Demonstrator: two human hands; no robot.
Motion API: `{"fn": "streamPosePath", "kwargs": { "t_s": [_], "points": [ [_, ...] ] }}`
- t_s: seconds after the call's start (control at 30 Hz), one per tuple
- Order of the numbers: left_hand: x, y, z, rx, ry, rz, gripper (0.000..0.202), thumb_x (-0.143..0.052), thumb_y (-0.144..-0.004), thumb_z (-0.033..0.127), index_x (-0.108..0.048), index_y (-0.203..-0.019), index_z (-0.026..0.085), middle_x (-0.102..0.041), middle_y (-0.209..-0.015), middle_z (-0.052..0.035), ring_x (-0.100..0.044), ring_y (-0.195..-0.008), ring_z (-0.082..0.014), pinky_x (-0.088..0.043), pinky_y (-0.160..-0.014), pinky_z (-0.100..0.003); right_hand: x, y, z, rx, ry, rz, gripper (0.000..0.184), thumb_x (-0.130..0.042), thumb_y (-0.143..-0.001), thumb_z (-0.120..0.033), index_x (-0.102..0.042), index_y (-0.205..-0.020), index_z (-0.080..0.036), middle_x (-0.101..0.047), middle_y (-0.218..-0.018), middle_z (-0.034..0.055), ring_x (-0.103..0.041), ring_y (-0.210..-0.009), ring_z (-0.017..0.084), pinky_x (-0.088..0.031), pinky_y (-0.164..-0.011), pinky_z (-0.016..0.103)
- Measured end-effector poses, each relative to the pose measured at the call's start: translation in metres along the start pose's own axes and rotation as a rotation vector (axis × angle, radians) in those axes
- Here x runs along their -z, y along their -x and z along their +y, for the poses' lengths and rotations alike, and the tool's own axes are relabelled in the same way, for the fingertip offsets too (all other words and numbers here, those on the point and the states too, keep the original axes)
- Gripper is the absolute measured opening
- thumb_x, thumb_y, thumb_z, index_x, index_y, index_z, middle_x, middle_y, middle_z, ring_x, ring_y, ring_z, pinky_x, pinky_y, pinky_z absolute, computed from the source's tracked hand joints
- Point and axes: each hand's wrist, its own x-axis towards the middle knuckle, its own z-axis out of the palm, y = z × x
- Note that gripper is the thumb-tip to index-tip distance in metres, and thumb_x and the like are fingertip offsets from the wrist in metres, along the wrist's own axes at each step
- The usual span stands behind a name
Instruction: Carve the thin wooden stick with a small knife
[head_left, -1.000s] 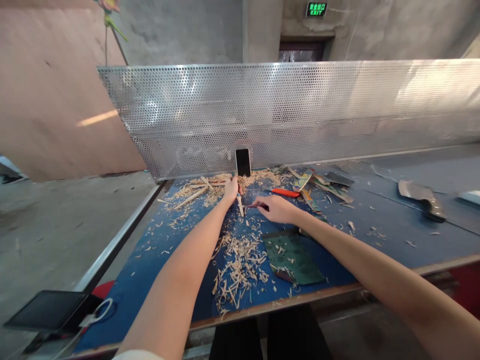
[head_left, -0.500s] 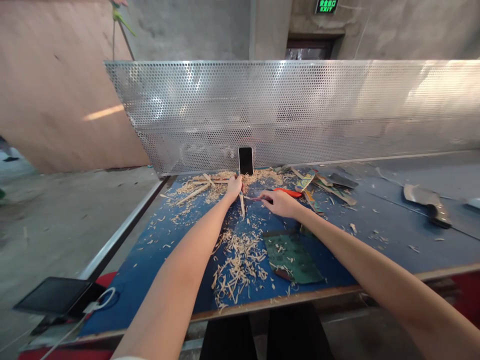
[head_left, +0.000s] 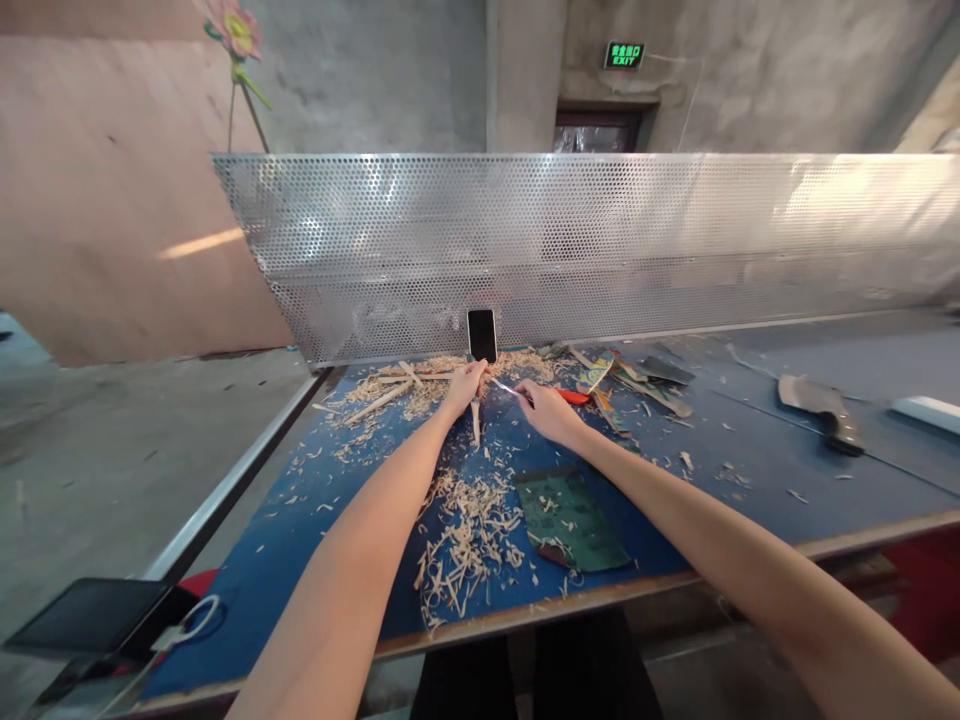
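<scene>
My left hand is closed around a pale strip of wood, whose lower end points down toward me. In my right hand is a carving knife, its thin blade pointing left and up toward the left hand. The blade tip lies close to the left fingers; whether it touches the wood I cannot tell. Curled wood shavings lie in a heap below the hands. A sheet of green sandpaper rests under my right forearm, dusted with shavings. Just beyond the right hand is a red-orange handle.
A phone leans upright against the perforated metal screen. Wood sticks lie to the left among shavings. Painted strips are piled right, with a cleaver farther right. A black tablet-like device sits beyond the table's left edge.
The knife blade has swung from nearly level to pointing up and left, nearer the left fingers. The view has tilted up slightly. The left hand still grips the wood strip.
</scene>
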Motion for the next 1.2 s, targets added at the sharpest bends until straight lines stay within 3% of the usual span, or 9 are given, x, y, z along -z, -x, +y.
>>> {"fn": "streamPosePath", "kwargs": {
  "t_s": [0.13,0.37,0.67,0.9,1.0,1.07,1.2],
  "points": [
    [0.001,0.001,0.002,-0.015,-0.078,-0.037,0.052,-0.062,-0.103,0.059,-0.076,-0.076,0.017,-0.050,-0.045,0.0014,-0.046,-0.046,-0.0141,-0.038,-0.056,-0.027,0.000,-0.001,0.000,-0.020,0.009,0.018,0.023,-0.052,-0.114,-0.025,-0.070,-0.127,-0.022,-0.084,-0.110,0.0091,-0.079,-0.097,0.024,-0.049,-0.081,0.029],
    [0.002,0.006,0.010,-0.037,-0.113,-0.046,0.055,-0.072,-0.093,0.068,-0.080,-0.077,0.016,-0.052,-0.048,0.0019,-0.045,-0.050,-0.0133,-0.035,-0.058,-0.028,-0.003,-0.003,0.005,-0.031,0.022,0.008,0.024,-0.052,-0.114,-0.024,-0.070,-0.129,-0.022,-0.084,-0.112,0.0098,-0.078,-0.100,0.025,-0.050,-0.084,0.029],
    [0.003,0.010,0.015,0.009,-0.140,-0.053,0.042,-0.082,-0.089,0.056,-0.081,-0.083,0.014,-0.056,-0.052,0.0009,-0.046,-0.052,-0.0134,-0.034,-0.058,-0.027,-0.003,-0.003,0.005,0.001,0.000,0.008,0.024,-0.051,-0.113,-0.023,-0.070,-0.129,-0.021,-0.084,-0.107,0.0104,-0.077,-0.094,0.025,-0.049,-0.080,0.029],
    [0.003,0.008,0.011,0.005,-0.174,-0.023,0.037,-0.079,-0.095,0.049,-0.081,-0.084,0.014,-0.057,-0.052,0.0005,-0.048,-0.053,-0.0139,-0.037,-0.060,-0.027,-0.003,-0.002,0.004,0.003,-0.018,0.007,0.026,-0.052,-0.111,-0.023,-0.071,-0.128,-0.019,-0.084,-0.104,0.0110,-0.076,-0.090,0.025,-0.048,-0.078,0.031],
    [0.002,0.006,0.009,-0.011,-0.131,-0.041,0.038,-0.067,-0.104,0.046,-0.082,-0.099,0.011,-0.053,-0.051,0.0025,-0.046,-0.050,-0.0130,-0.036,-0.058,-0.026,0.000,-0.001,0.000,0.026,-0.050,-0.017,0.023,-0.057,-0.111,-0.028,-0.074,-0.122,-0.020,-0.083,-0.099,0.0092,-0.074,-0.082,0.023,-0.047,-0.074,0.031],
    [0.001,0.006,0.008,-0.011,-0.095,-0.034,0.040,-0.062,-0.108,0.042,-0.080,-0.121,0.009,-0.050,-0.050,0.0047,-0.045,-0.048,-0.0129,-0.036,-0.056,-0.025,0.003,0.001,-0.003,0.077,-0.072,-0.060,0.022,-0.060,-0.111,-0.034,-0.076,-0.117,-0.021,-0.082,-0.093,0.0068,-0.072,-0.078,0.022,-0.047,-0.072,0.031],
    [-0.002,0.007,0.010,0.039,-0.040,0.019,0.067,-0.068,-0.107,0.034,-0.050,-0.168,0.012,-0.048,-0.052,0.0094,-0.047,-0.045,-0.0129,-0.040,-0.055,-0.024,0.010,0.006,-0.008,0.258,-0.112,-0.187,0.022,-0.062,-0.110,-0.033,-0.077,-0.123,-0.024,-0.083,-0.096,0.0042,-0.074,-0.083,0.021,-0.049,-0.078,0.031]
  ]
}}
